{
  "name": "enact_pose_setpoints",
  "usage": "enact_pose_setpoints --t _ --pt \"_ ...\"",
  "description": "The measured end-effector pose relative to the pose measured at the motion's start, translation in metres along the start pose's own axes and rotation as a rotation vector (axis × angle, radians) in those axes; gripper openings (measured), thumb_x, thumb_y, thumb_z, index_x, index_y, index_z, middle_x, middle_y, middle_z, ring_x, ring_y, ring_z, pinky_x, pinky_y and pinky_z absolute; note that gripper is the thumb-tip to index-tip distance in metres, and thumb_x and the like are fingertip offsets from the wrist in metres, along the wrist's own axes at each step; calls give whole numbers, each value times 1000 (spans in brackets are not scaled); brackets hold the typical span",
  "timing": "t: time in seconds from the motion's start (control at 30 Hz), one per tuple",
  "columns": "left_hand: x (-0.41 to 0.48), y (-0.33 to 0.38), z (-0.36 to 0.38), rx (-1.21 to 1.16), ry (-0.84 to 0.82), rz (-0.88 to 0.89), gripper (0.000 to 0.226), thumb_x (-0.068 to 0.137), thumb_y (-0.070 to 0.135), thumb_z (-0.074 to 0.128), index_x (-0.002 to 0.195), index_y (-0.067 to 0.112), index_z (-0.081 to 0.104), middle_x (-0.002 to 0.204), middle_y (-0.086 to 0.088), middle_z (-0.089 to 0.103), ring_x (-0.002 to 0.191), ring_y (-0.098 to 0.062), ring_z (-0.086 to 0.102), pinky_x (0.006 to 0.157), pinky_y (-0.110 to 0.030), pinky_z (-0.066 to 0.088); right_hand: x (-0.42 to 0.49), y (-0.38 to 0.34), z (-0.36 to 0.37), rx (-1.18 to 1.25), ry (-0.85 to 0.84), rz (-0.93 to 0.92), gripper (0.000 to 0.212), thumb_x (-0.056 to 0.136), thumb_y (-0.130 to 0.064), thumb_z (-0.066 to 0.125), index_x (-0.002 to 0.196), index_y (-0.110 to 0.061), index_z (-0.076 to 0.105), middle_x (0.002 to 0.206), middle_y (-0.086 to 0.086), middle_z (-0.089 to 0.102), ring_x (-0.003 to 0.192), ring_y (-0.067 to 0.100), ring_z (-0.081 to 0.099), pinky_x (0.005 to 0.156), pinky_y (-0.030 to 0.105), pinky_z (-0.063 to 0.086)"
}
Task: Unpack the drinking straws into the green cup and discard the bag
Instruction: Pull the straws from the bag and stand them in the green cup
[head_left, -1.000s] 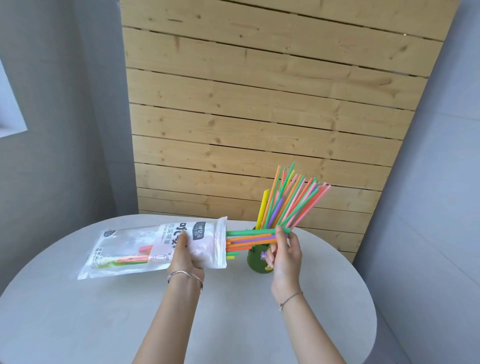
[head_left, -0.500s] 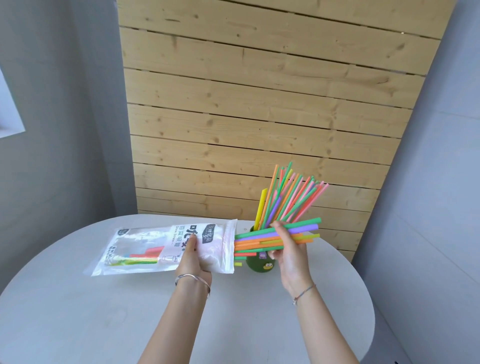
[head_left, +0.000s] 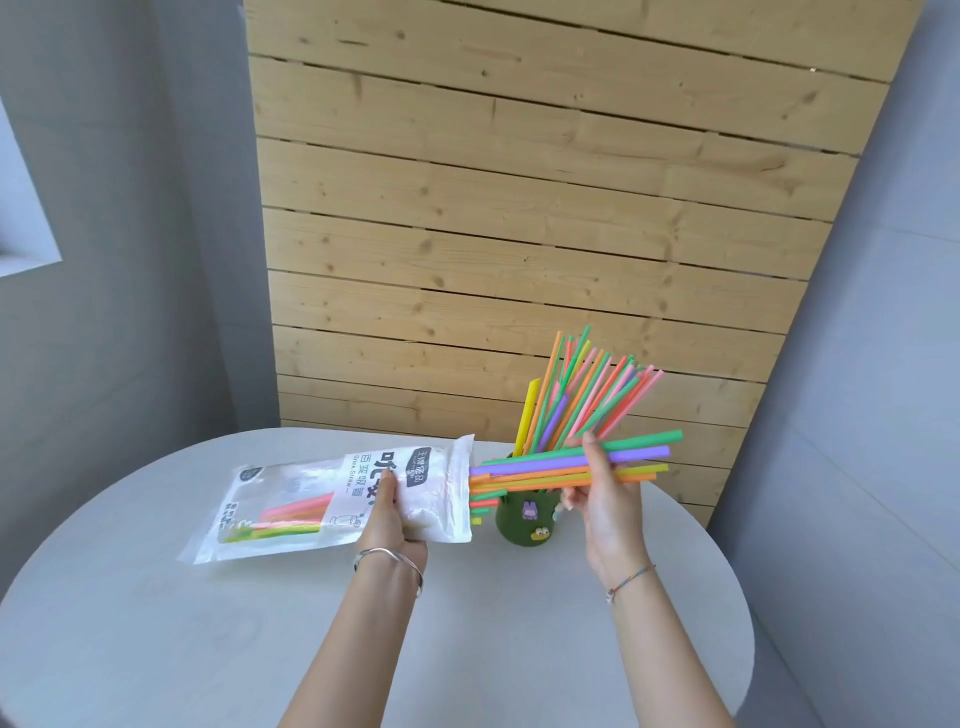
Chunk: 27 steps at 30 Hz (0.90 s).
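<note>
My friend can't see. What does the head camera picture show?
A right hand pulls a bundle of colourful straws out of a plastic bag held by the left hand. More straws stand in a green cup behind, on a round table.

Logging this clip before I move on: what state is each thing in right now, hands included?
bag: open at its right end, held off the table, some straws left inside.
pulled bundle: roughly level, nearly clear of the bag mouth.
green cup: upright on the table, full of leaning straws.
left hand: gripping the bag.
right hand: closed on the pulled bundle.
</note>
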<state>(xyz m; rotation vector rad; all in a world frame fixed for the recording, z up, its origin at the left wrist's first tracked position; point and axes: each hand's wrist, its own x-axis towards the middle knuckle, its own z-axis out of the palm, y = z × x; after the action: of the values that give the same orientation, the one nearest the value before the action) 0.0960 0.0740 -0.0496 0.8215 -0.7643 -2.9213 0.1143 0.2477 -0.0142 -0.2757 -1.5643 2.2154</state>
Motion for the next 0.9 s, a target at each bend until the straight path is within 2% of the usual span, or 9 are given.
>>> enact_pose_setpoints --t 0.13,0.27,0.33,0.43,0.53,0.63,0.7,0.8,0.9 --pt "-3 -11 4 45 -24 15 45 94 26 57 136 8 52 130 -5 60 81 -10 60 82 -33 47 -7 7 8 -48 -56 45 13 86 -20 64 75 -15 67 54 -3 60 38 8 49 35 19 40" --pt "-10 -25 7 58 -37 -36 45 94 26 56 136 8 52 121 -5 60 79 -11 60 84 -32 45 -13 23 21 -171 -73 55 10 86 -21 65 92 -14 70 83 -4 70 68 5 68 58 19 53" --pt "-8 -22 6 36 -18 -37 44 95 26 55 136 9 52 120 -3 61 76 -9 60 83 -29 44 -11 19 20 -164 -54 32 20 90 -24 60 86 -7 70 75 3 68 59 14 64 55 28 54" --pt "1 -11 2 34 32 -4 35 96 28 55 128 15 55 110 1 63 53 -4 64 69 -26 54 -1 4 7 -108 -33 -54 32 94 -28 52 70 -12 66 47 -1 58 34 12 48 35 21 41" --pt "11 0 -4 42 81 24 17 96 30 54 107 17 56 95 3 58 35 -3 57 41 -16 48 11 -14 -8 -66 -11 -114 34 96 -27 49 68 -13 63 42 -5 56 31 9 45 32 19 37" --pt "14 4 -6 16 92 28 13 96 28 55 87 19 57 83 6 60 38 -3 57 40 -18 47 24 -34 -20 -53 15 -160 33 95 -27 51 67 -14 64 43 -3 58 31 9 45 33 17 37" --pt "13 6 -6 7 86 38 9 96 27 55 94 18 56 74 7 63 33 -1 55 37 -16 45 30 -45 -25 -61 31 -216 32 94 -27 52 66 -16 62 43 -3 59 30 9 45 33 16 37" --pt "12 4 -5 18 66 34 19 96 28 55 111 17 53 95 3 61 45 -3 62 45 -20 50 35 -54 -26 -149 18 -304 32 94 -31 52 68 -16 62 44 -3 59 30 9 46 33 17 38" --pt "10 3 -4 10 73 31 20 95 27 55 112 17 53 99 3 61 50 -4 64 41 -16 49 37 -60 -24 -136 9 -308 33 93 -32 52 64 -22 65 46 -5 60 31 9 45 32 17 37"
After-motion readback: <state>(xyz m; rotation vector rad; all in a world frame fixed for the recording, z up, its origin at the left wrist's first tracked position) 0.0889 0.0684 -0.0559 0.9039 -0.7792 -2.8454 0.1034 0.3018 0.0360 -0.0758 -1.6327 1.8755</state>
